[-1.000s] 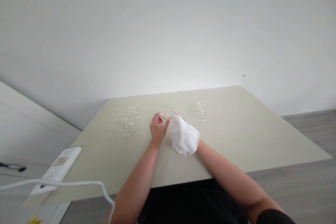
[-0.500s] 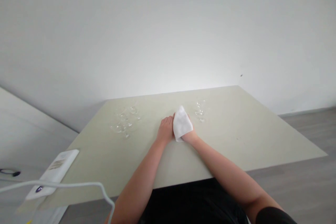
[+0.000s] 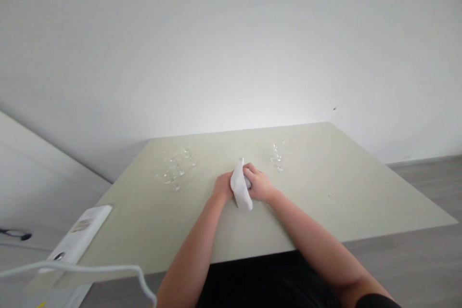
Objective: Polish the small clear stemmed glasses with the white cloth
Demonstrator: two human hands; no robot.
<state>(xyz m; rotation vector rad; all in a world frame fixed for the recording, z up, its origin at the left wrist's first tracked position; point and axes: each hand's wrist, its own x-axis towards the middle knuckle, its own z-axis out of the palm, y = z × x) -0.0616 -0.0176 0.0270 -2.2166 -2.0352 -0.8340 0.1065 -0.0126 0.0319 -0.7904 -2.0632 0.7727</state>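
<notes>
A white cloth (image 3: 239,186) is bunched between my two hands, low over the table near its front middle, one corner pointing up and a fold drooping toward me. My left hand (image 3: 223,186) presses against the cloth's left side, its fingers mostly hidden behind it. On the other side, my right hand (image 3: 260,185) has curled fingers closed on a greyish, rounded part of the bundle. A faint clear glint shows just under the right hand; whether a glass is inside the cloth I cannot tell.
Several clear stemmed glasses (image 3: 176,168) stand in a group on the left of the pale table (image 3: 303,211). A few more glasses (image 3: 278,156) are right of centre. At the left edge lie a white box (image 3: 81,231) and a white cable (image 3: 90,267). A wall rises behind.
The cloth has turned from spread over my right hand to a narrower fold between both hands. My right hand's fingers are now uncovered. The view has shifted slightly.
</notes>
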